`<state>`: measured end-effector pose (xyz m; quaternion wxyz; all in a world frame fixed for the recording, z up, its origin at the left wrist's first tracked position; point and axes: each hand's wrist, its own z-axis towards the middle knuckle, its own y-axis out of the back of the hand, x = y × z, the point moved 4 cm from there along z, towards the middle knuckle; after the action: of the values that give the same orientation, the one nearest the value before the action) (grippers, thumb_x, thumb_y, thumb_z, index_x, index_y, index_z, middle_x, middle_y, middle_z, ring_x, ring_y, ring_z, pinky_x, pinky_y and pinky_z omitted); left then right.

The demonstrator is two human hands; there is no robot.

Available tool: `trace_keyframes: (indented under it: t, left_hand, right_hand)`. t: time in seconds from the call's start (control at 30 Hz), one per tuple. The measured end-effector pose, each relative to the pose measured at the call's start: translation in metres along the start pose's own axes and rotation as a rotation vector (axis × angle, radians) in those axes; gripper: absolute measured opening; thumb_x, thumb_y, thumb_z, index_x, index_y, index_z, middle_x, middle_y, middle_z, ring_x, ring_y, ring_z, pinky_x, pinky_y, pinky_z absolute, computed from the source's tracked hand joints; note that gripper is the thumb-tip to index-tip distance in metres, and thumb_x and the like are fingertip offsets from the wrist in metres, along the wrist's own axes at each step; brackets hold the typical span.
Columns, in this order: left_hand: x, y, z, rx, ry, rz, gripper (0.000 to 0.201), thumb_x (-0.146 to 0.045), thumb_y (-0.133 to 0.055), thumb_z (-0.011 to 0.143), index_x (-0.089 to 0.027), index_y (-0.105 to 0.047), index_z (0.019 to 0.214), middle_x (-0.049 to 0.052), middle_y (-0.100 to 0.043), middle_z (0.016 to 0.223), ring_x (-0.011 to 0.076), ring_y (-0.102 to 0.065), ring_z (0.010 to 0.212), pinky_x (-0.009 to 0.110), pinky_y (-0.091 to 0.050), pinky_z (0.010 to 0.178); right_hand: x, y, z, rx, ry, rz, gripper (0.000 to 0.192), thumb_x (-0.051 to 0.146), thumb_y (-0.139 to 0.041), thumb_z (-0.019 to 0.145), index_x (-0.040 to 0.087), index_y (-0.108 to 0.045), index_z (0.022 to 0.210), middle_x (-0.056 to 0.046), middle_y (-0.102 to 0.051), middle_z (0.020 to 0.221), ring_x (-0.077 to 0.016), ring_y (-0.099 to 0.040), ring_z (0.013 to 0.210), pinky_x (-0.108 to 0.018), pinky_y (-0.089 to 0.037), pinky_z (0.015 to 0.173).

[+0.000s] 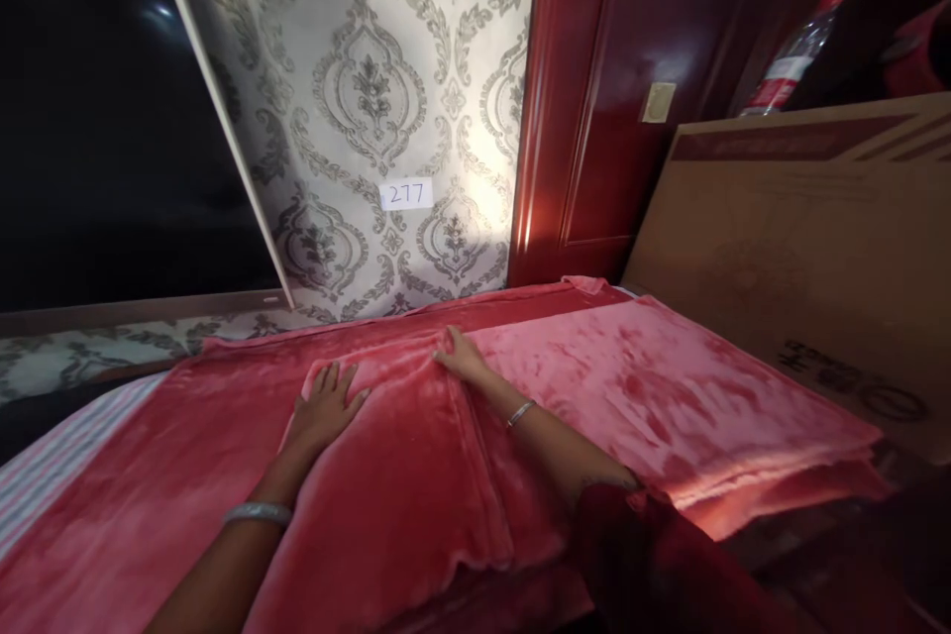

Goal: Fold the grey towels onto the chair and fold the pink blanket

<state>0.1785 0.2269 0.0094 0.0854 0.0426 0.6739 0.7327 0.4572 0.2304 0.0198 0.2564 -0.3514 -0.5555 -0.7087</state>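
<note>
A plush red-pink blanket (386,475) lies spread before me, with folded layers in the middle and a lighter pink folded part on the right. My left hand (327,406) rests flat on the folded layer near its far left corner, fingers spread. At the far edge of that fold, my right hand (459,357) has its fingers closed on the blanket's edge. Each wrist wears a silver bracelet.
A striped cloth (81,451) shows under the blanket at left. Behind stand a dark television screen (126,139) and a patterned wall with a label (406,193) reading 277. A large cardboard box (802,258) at right bears a plastic bottle (792,64).
</note>
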Motion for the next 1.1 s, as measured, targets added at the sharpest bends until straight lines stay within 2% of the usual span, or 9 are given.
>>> trace_keyframes:
  t: [0.07,0.17,0.3,0.4,0.53,0.67,0.83,1.0,1.1]
  left_hand:
    - [0.0,-0.001,0.001,-0.009,-0.01,-0.01,0.07,-0.053,-0.03,0.099,-0.021,-0.032,0.161,0.017,-0.019,0.17,0.0347,-0.015,0.158,0.066,-0.033,0.114]
    - [-0.001,0.0,0.001,0.0,-0.015,-0.017,0.071,-0.054,-0.029,0.099,-0.02,-0.032,0.161,0.016,-0.019,0.17,0.0337,-0.014,0.158,0.065,-0.034,0.115]
    - [-0.003,0.002,-0.002,0.016,-0.002,-0.005,0.069,-0.054,-0.028,0.1,-0.023,-0.029,0.162,0.015,-0.019,0.171,0.0326,-0.014,0.158,0.063,-0.032,0.117]
    - [-0.005,0.003,-0.004,0.011,-0.023,0.001,0.07,-0.055,-0.029,0.101,-0.022,-0.029,0.162,0.015,-0.02,0.171,0.0323,-0.014,0.158,0.062,-0.03,0.118]
    - [-0.006,0.003,-0.006,0.018,-0.039,-0.014,0.071,-0.057,-0.028,0.101,-0.02,-0.029,0.162,0.016,-0.019,0.171,0.033,-0.013,0.158,0.061,-0.026,0.12]
    - [-0.006,0.002,-0.005,0.018,-0.043,-0.011,0.072,-0.059,-0.027,0.101,-0.019,-0.029,0.162,0.016,-0.018,0.171,0.0331,-0.012,0.158,0.059,-0.024,0.122]
    - [-0.003,-0.002,0.0,0.024,-0.032,0.004,0.072,-0.06,-0.028,0.101,-0.022,-0.028,0.162,0.014,-0.019,0.171,0.0315,-0.011,0.159,0.057,-0.026,0.122]
    - [0.0,-0.005,0.002,0.038,-0.024,0.004,0.073,-0.061,-0.028,0.101,-0.022,-0.025,0.163,0.014,-0.016,0.172,0.0319,-0.01,0.159,0.06,-0.027,0.121]
    - [-0.001,-0.004,0.002,0.073,-0.009,-0.015,0.074,-0.06,-0.029,0.1,-0.024,-0.022,0.164,0.014,-0.013,0.172,0.0323,-0.008,0.159,0.062,-0.026,0.12]
  right_hand:
    - [-0.003,0.001,-0.018,0.057,0.059,0.022,0.083,0.026,-0.078,0.079,0.023,-0.045,0.155,-0.01,-0.067,0.134,-0.0256,-0.065,0.12,-0.032,-0.049,0.101]
    - [-0.009,0.004,-0.044,0.122,0.122,0.105,0.09,0.022,-0.074,0.079,0.019,-0.035,0.16,-0.013,-0.064,0.139,-0.0267,-0.062,0.126,-0.036,-0.047,0.106]
    - [-0.017,0.011,-0.081,0.123,0.124,0.198,0.093,0.031,-0.074,0.08,0.025,-0.03,0.162,-0.01,-0.057,0.147,-0.0283,-0.055,0.134,-0.042,-0.045,0.111]
    - [-0.022,0.011,-0.116,0.173,0.105,0.188,0.103,0.037,-0.078,0.076,0.022,-0.026,0.164,-0.014,-0.055,0.149,-0.0331,-0.052,0.137,-0.045,-0.045,0.11]
    - [-0.031,0.013,-0.156,0.242,0.165,0.171,0.104,0.024,-0.075,0.072,0.021,-0.026,0.163,-0.014,-0.053,0.151,-0.0336,-0.051,0.138,-0.047,-0.042,0.114]
    - [-0.047,0.023,-0.167,0.206,0.228,0.261,0.089,0.013,-0.06,0.073,0.022,-0.036,0.159,-0.01,-0.046,0.158,-0.0267,-0.043,0.145,-0.046,-0.033,0.122]
    - [-0.053,0.031,-0.173,0.264,0.246,0.305,0.086,0.02,-0.062,0.078,0.024,-0.034,0.16,-0.009,-0.045,0.159,-0.0265,-0.042,0.146,-0.05,-0.031,0.123]
    - [-0.04,0.037,-0.197,0.32,0.19,0.206,0.098,0.038,-0.071,0.079,0.018,-0.025,0.163,-0.017,-0.051,0.152,-0.0357,-0.05,0.138,-0.054,-0.042,0.112]
    - [-0.035,0.041,-0.214,0.373,0.264,0.115,0.099,0.028,-0.068,0.075,0.022,-0.026,0.164,-0.013,-0.063,0.14,-0.033,-0.062,0.122,-0.047,-0.051,0.1]
